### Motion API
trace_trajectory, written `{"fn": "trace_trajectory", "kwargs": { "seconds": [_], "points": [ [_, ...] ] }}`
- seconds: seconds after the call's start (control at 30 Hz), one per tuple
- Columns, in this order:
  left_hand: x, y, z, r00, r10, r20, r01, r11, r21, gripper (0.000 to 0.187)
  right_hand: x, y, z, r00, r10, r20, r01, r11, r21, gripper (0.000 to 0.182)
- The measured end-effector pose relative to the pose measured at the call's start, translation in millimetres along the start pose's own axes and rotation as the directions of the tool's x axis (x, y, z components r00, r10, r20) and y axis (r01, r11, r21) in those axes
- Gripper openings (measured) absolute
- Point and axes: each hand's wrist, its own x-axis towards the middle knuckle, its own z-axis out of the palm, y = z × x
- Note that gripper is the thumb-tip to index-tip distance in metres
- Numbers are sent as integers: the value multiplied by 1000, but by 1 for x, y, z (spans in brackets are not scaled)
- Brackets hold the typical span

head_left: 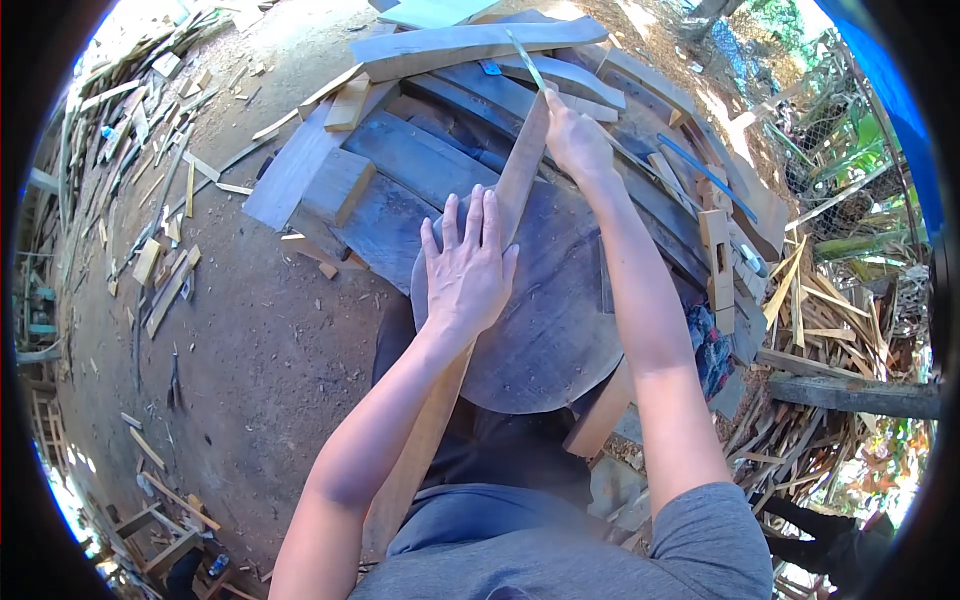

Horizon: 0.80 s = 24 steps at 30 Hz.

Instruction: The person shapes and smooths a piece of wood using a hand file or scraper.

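Note:
A long narrow wooden plank (520, 165) runs from near my right hand, under my left hand and down past my lap. My left hand (468, 262) lies on it with fingers stretched out, palm down. My right hand (580, 142) is closed at the plank's far end around a thin, pale greenish stick-like tool (526, 60), which points away from me. I cannot tell the tool's exact kind. Beneath the plank is a dark round wooden board (545, 345), close in front of my body.
A curved beam (480, 45) lies across the far side of the stacked dark boards (420, 160). A wooden block (337, 185) sits left of my hands, and a notched wood piece (717, 255) right. Offcuts (160, 270) litter the dirt floor; scrap strips (830, 320) pile up at the right.

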Motion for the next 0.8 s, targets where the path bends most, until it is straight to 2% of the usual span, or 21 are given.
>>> {"fn": "trace_trajectory", "kwargs": {
  "seconds": [0.07,0.2,0.23,0.3,0.4,0.47,0.53,0.57,0.67,0.7,0.8],
  "points": [
    [-2,0,-2,1000,13,-12,-13,1000,-4,69,-30,3,-7,1000,-17,16,16,999,40,44],
    [-1,1,-5,1000,2,4,-2,1000,-7,70,-64,2,-18,994,-28,101,34,998,-53,44],
    [-1,0,-6,1000,4,7,-4,1000,-4,70,-56,5,-11,994,-19,107,25,999,-49,44],
    [-1,2,-5,1000,22,7,-22,1000,0,70,-17,16,7,995,-86,-57,89,995,48,43],
    [-1,1,-3,1000,13,-7,-13,1000,5,69,22,9,12,998,-32,-61,32,999,6,42],
    [-1,1,-1,1000,-1,16,1,1000,8,69,24,16,14,995,-55,-83,56,998,9,43],
    [1,1,-2,1000,2,3,-2,1000,6,69,-2,15,12,997,-37,-65,40,998,54,44],
    [-2,1,-3,1000,8,5,-8,1000,2,69,-25,7,1,1000,12,-12,-12,999,42,45],
    [-2,2,-5,1000,-1,9,1,1000,-9,69,-57,1,-12,999,28,32,-28,1000,-2,42],
    [-2,1,-5,1000,-3,16,3,1000,-7,69,-50,8,-6,1000,-28,-4,28,999,23,43],
    [0,2,-5,1000,15,4,-15,1000,-2,69,-3,14,4,998,-36,-52,40,996,86,44]
  ]
}}
